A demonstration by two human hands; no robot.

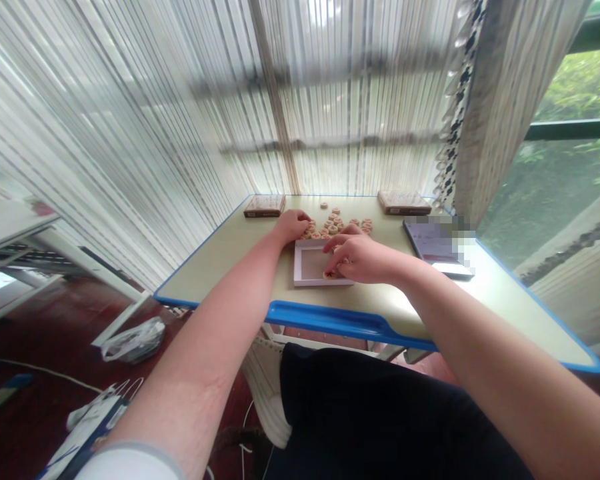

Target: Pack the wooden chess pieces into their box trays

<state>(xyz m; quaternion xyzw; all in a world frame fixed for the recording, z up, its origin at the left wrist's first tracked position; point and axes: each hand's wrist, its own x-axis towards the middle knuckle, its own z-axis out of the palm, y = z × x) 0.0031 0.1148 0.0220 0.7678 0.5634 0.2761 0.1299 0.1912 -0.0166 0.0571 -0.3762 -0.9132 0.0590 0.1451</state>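
Note:
Round wooden Chinese chess pieces (333,229) lie in a loose pile on the table, their markings too small to read. At the pile's left edge, my left hand (293,227) has its fingers curled down onto a few pieces. A shallow white box (305,280) sits just in front of the pile. My right hand (357,257) reaches over the box's right half, its fingers bent and closed around a chess piece (329,274) near the box floor. More pieces show partly beneath that hand; the rest of the box's right side is hidden by it.
The pale yellow table (220,247) has a blue edge and a blue front tray (330,319). Flat boxes stand at the back left (265,205) and back right (404,202). A tablet or large phone (437,245) lies at right. Striped string curtains (360,153) hang behind.

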